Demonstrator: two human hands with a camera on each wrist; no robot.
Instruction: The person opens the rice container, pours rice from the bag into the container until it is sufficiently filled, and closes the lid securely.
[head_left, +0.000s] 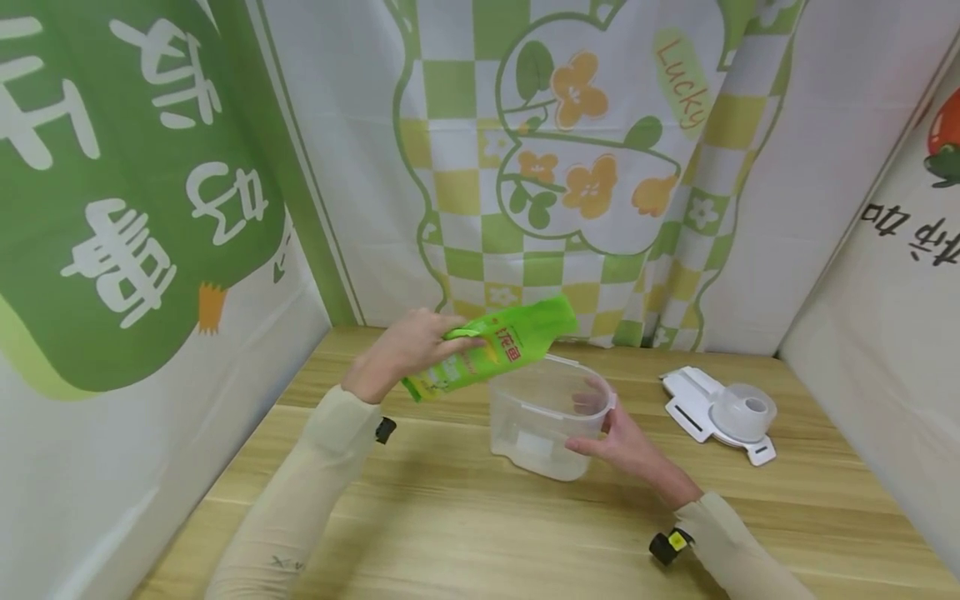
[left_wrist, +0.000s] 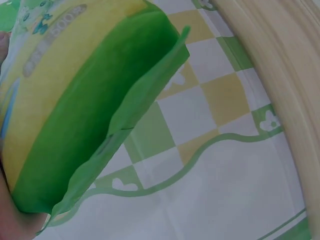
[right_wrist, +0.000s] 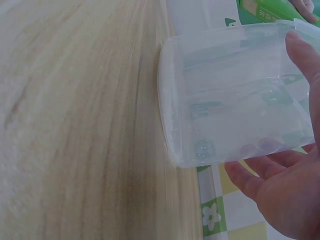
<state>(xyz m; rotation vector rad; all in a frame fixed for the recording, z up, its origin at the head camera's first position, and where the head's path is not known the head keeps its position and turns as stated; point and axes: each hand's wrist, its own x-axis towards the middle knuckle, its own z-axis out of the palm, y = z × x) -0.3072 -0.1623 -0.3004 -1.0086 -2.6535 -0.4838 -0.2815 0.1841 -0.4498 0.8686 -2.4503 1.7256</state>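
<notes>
My left hand (head_left: 412,350) grips a bright green printed bag (head_left: 513,337), thumb and fingers round its side. The bag slants, its upper right end over a clear plastic container (head_left: 547,417). A folded green end (left_wrist: 105,115) and a yellow printed panel fill much of the left wrist view. My right hand (head_left: 626,442) holds the container's right side, thumb in front and fingers behind, as the right wrist view also shows. The see-through container (right_wrist: 240,95) has an open top and a pale rectangular patch low on its wall. The bag's contents are hidden.
Right of the container, a white lid (head_left: 690,400) with side flaps lies on the wooden table (head_left: 465,533). A translucent round cup (head_left: 742,412) sits on the lid. Printed cloth (head_left: 465,183) hangs behind the table, with further sheets on both sides.
</notes>
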